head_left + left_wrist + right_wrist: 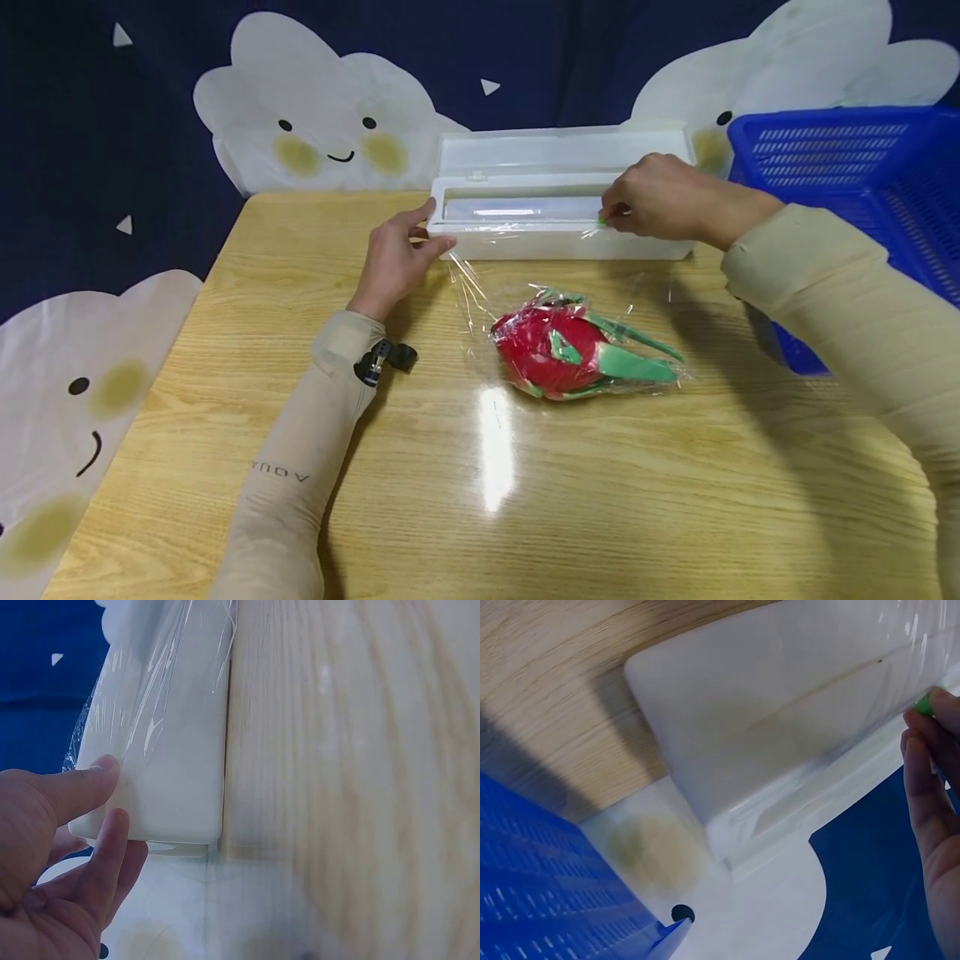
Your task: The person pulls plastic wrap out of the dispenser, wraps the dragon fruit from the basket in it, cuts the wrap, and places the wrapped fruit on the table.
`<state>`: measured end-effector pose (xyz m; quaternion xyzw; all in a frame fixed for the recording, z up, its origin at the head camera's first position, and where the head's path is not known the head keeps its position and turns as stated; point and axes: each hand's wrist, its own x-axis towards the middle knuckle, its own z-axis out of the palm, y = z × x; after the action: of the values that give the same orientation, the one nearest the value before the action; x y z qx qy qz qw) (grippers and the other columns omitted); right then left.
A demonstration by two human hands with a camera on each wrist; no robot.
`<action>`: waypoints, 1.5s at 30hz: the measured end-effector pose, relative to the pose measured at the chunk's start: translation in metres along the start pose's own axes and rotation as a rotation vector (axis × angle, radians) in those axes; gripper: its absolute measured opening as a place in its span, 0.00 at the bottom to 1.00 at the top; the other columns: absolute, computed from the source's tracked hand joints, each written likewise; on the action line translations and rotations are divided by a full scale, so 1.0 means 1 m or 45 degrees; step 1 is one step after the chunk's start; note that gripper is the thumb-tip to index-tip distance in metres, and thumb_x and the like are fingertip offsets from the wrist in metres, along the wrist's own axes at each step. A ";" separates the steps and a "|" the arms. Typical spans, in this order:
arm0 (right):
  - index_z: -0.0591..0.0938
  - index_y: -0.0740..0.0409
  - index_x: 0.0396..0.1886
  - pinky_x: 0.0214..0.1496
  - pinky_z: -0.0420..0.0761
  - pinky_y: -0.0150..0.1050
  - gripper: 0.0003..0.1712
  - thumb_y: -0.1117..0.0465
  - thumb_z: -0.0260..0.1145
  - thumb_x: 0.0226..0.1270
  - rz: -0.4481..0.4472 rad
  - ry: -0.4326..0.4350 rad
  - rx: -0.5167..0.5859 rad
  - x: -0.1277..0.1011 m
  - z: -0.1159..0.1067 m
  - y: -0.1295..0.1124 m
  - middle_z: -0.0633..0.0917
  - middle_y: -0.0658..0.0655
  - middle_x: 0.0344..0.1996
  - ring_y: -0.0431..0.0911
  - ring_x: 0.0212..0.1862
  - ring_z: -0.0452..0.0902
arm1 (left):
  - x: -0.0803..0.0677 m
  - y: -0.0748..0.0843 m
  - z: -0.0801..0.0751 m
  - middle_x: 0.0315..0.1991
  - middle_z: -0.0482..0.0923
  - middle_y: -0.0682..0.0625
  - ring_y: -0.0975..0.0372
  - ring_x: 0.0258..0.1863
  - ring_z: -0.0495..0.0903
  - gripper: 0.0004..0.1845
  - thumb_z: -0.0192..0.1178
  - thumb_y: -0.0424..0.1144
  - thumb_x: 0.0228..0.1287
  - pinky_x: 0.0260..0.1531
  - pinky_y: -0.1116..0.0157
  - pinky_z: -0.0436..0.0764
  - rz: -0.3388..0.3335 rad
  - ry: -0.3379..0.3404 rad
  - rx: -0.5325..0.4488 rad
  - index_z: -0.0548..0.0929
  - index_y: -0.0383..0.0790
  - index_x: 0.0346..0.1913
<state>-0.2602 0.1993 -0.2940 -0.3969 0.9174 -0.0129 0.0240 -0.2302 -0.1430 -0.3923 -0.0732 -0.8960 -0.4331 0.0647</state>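
Observation:
A white cling film dispenser (555, 245) lies along the back of the table with its lid raised; a film roll (525, 208) shows inside. My left hand (397, 262) holds the left end of the dispenser, thumb on the front and fingers at the end, as the left wrist view also shows. Between thumb and fingers, my right hand (667, 196) pinches a small green slider (924, 705) on the dispenser's front edge. Clear cling film (471, 292) hangs over the front wall and reaches a red and green dragon fruit (551, 350), which lies wrapped in film on the table.
A blue plastic basket (825, 154) stands at the right, beside the dispenser's right end. Behind the wooden table (420, 500) hangs a dark blue cloth (525, 50) with white clouds. My right forearm crosses in front of the basket.

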 end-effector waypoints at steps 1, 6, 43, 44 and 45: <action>0.90 0.60 0.35 0.41 0.85 0.53 0.03 0.66 0.71 0.66 -0.001 0.005 -0.005 -0.001 0.001 0.001 0.92 0.59 0.32 0.47 0.33 0.86 | 0.000 -0.001 0.000 0.72 0.75 0.42 0.50 0.58 0.87 0.36 0.72 0.44 0.66 0.52 0.55 0.89 0.001 0.000 0.000 0.72 0.41 0.74; 0.90 0.60 0.34 0.40 0.86 0.52 0.03 0.66 0.71 0.65 -0.014 0.020 -0.020 -0.007 0.002 0.006 0.92 0.59 0.31 0.47 0.32 0.86 | 0.000 -0.002 0.001 0.73 0.75 0.42 0.50 0.58 0.87 0.36 0.72 0.44 0.66 0.52 0.55 0.90 0.007 0.001 0.006 0.72 0.41 0.74; 0.82 0.55 0.23 0.28 0.68 0.38 0.11 0.67 0.68 0.66 0.109 -0.137 -0.108 -0.014 -0.011 0.007 0.80 0.52 0.22 0.47 0.26 0.71 | 0.000 0.001 -0.001 0.71 0.76 0.40 0.51 0.57 0.87 0.36 0.71 0.42 0.67 0.50 0.55 0.90 -0.014 -0.018 0.018 0.71 0.42 0.75; 0.82 0.55 0.23 0.28 0.68 0.38 0.11 0.67 0.67 0.66 0.111 -0.141 -0.109 -0.015 -0.012 0.007 0.80 0.52 0.22 0.47 0.26 0.71 | 0.000 0.001 -0.001 0.71 0.76 0.40 0.51 0.57 0.87 0.36 0.71 0.43 0.67 0.50 0.55 0.89 -0.016 -0.020 0.018 0.71 0.43 0.75; 0.82 0.55 0.23 0.28 0.67 0.38 0.11 0.67 0.67 0.67 0.114 -0.147 -0.112 -0.015 -0.012 0.006 0.80 0.52 0.22 0.47 0.26 0.70 | 0.000 0.001 -0.001 0.71 0.76 0.40 0.51 0.58 0.87 0.36 0.71 0.43 0.67 0.50 0.55 0.89 -0.017 -0.021 0.018 0.71 0.43 0.75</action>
<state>-0.2553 0.2146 -0.2820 -0.3562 0.9311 0.0516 0.0600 -0.2298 -0.1433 -0.3914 -0.0703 -0.9001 -0.4265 0.0549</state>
